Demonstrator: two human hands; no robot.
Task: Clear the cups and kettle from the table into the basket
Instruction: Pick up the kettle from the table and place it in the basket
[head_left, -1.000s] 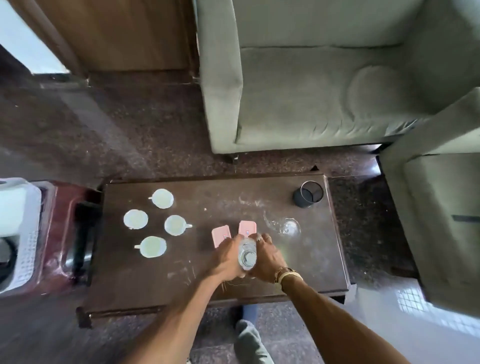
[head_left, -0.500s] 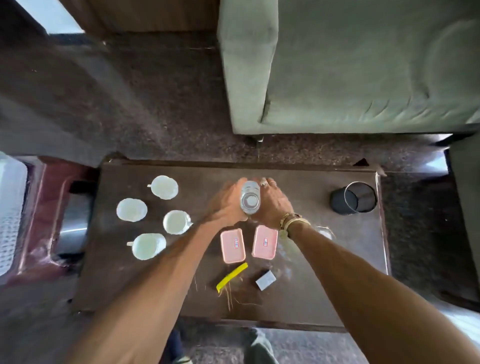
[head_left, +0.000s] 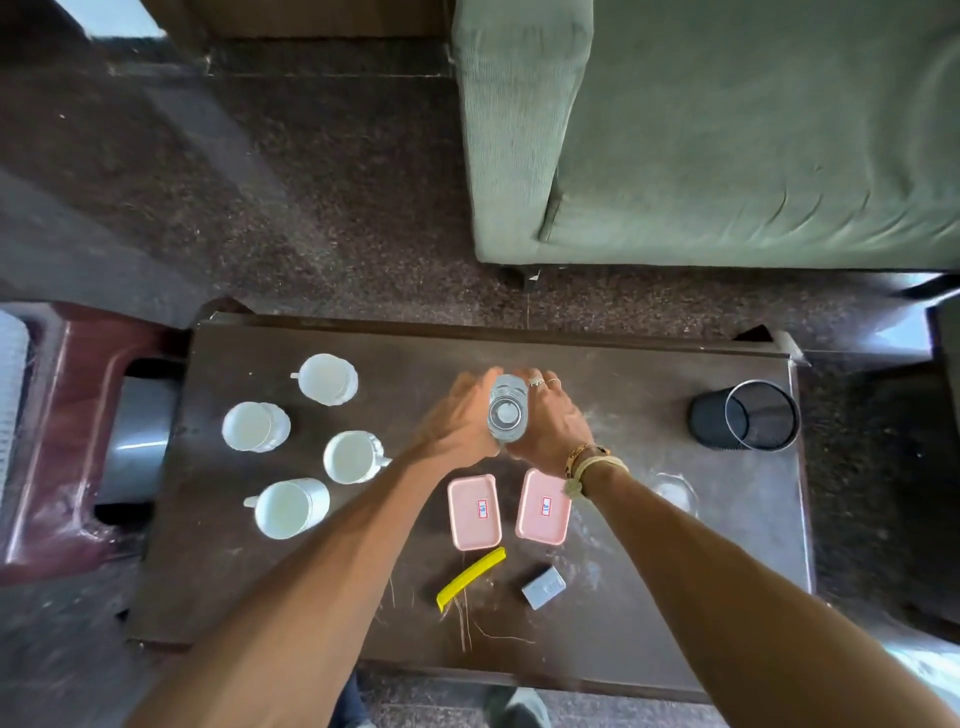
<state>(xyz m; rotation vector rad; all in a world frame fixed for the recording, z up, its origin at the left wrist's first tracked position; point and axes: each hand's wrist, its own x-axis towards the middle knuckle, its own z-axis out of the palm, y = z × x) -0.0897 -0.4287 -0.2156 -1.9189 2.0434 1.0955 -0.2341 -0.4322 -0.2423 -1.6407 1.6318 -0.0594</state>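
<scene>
Several white cups stand on the left part of the dark table (head_left: 623, 374): a far cup (head_left: 330, 378), a left cup (head_left: 254, 426), a middle cup (head_left: 353, 457) and a near cup (head_left: 288, 508). At the table's middle, my left hand (head_left: 457, 421) and my right hand (head_left: 553, 423) grip a clear glass vessel (head_left: 506, 413) from either side, upright, seen from above. A strip of the white basket (head_left: 10, 395) shows at the far left edge. I see no kettle.
Two pink lidded boxes (head_left: 474, 512) (head_left: 543, 506), a yellow strip (head_left: 470, 577) and a small grey block (head_left: 543, 587) lie near me. A black mesh cup (head_left: 745, 415) lies tipped at the right. A maroon stool (head_left: 67, 415) adjoins the table's left end; a green sofa (head_left: 727, 130) stands beyond.
Both hands carried the clear vessel away from me, from the near side of the pink boxes to beyond them. The cups have not moved.
</scene>
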